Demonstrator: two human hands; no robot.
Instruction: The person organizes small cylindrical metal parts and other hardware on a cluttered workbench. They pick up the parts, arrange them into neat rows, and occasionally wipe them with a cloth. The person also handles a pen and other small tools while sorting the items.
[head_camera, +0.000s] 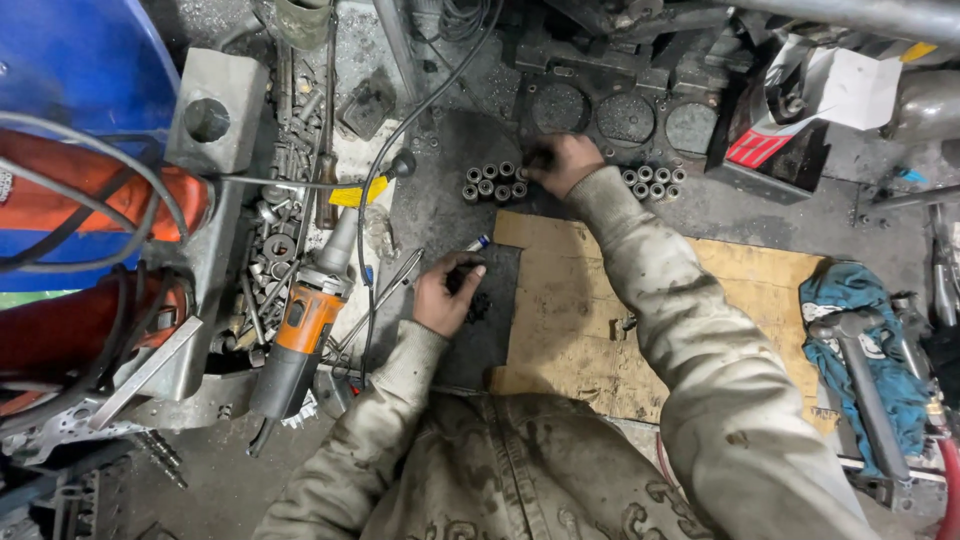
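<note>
Small dark cylinders (494, 181), hollow and grimy, stand packed in two short rows on the black floor at the far middle of the scene. A second cluster of the same parts (652, 181) sits just to the right, the two groups near each other.

Right hand (563, 162) reaches far, between the clusters, fingers curled down onto the right end of the left group. It looks closed on one cylinder, though the knuckles hide the piece itself.

Left hand (447, 291) rests nearer, on a dark mat beside the cardboard sheet (610, 300); it is half-closed around something small and black (cannot tell what; more dark bits lie just right of it).

Judgement on doing the pick well: lift one piece straight up so the neighbours, which touch each other, do not topple. Oily surfaces suggest a firm fingertip pinch on the sides rather than the rim. Keeping the sleeve raised would spare the right cluster, which lies just beside the forearm.

Outward: an engine block face with round bores (625, 118) lies just beyond the clusters. To the left, an orange-and-grey angle grinder (305, 325) lies nose-far, its cable looping past the left group. Further left, a tray of loose bolts and tools (270, 245). At the right edge, a blue rag (860, 340) under a metal bar.
</note>
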